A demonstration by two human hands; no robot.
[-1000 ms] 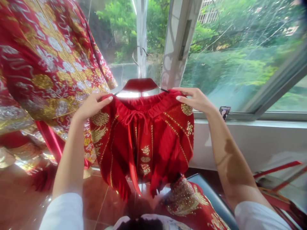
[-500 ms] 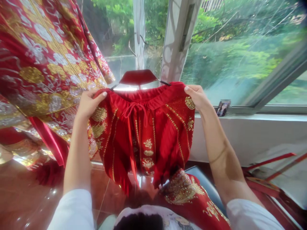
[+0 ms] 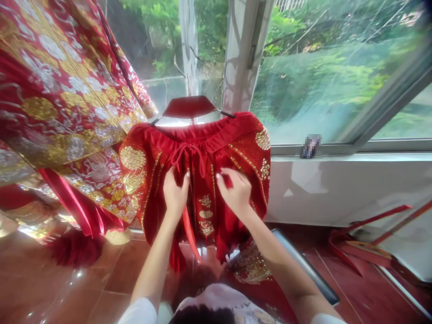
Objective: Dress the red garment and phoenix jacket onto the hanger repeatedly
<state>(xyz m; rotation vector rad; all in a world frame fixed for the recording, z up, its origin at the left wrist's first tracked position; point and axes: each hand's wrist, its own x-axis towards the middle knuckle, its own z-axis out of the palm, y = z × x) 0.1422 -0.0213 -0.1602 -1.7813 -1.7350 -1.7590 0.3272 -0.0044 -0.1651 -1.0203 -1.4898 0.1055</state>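
A red garment [image 3: 202, 198] with gold embroidery and a gathered top edge hangs on a hanger [image 3: 229, 114] before me. A thin red drawstring [image 3: 189, 150] is tied in a bow at its front. My left hand [image 3: 174, 193] is just below the bow, thumb and forefinger apart; its other fingers are partly hidden. A red ribbon [image 3: 189, 229] hangs down below this hand. To the right of the bow, my right hand [image 3: 238, 191] is in front of the cloth, its fingers curved with a gap between thumb and forefinger. Neither hand plainly holds anything.
A long red robe [image 3: 81, 94] with gold and silver embroidery hangs at the left. Behind stands a window with a sill [image 3: 337, 156]. A dark flat-edged object [image 3: 310, 267] and red straps [image 3: 374, 218] are low on the right, above the tiled floor [image 3: 111, 270].
Both hands have let go of the garment's upper corners and come inward and down to its middle, near the bow. The garment still hangs on the hanger.
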